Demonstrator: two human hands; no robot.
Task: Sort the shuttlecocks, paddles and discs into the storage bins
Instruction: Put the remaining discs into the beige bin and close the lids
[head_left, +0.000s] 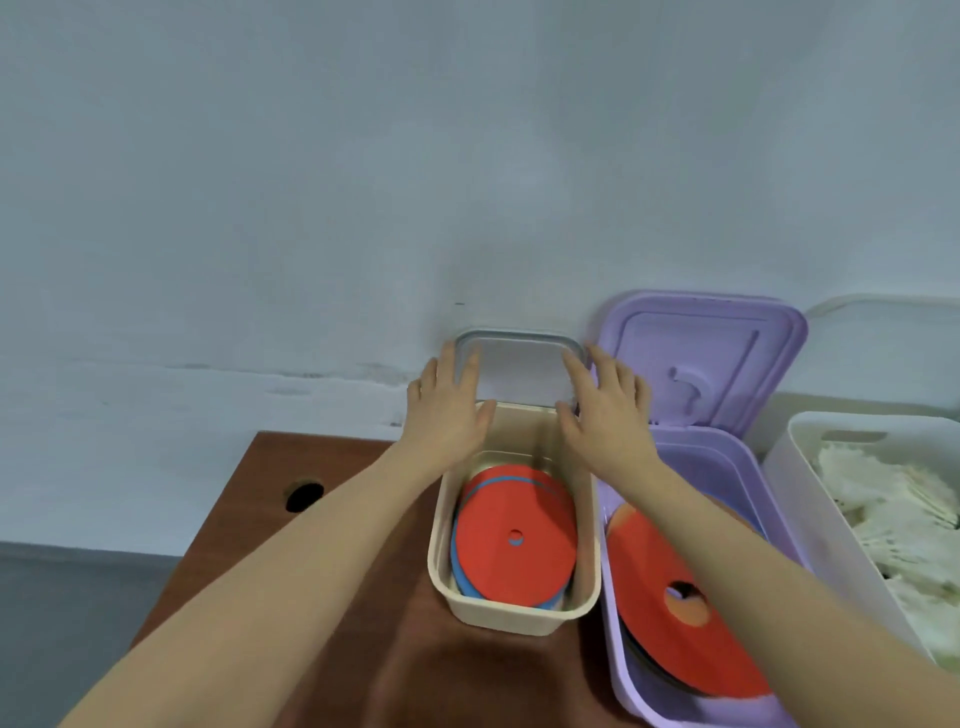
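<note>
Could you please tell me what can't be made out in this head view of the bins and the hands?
- Purple bin: contents partly hidden by the right forearm; near end cut off by the bottom edge.
- White bin: cut off by the right edge; its pale contents too blurred to identify.
- Disc count in the beige bin: stacked, lower ones hidden.

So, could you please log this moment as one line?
hands: left, right on clear lid | cream bin: discs inside, open | purple bin: open
</note>
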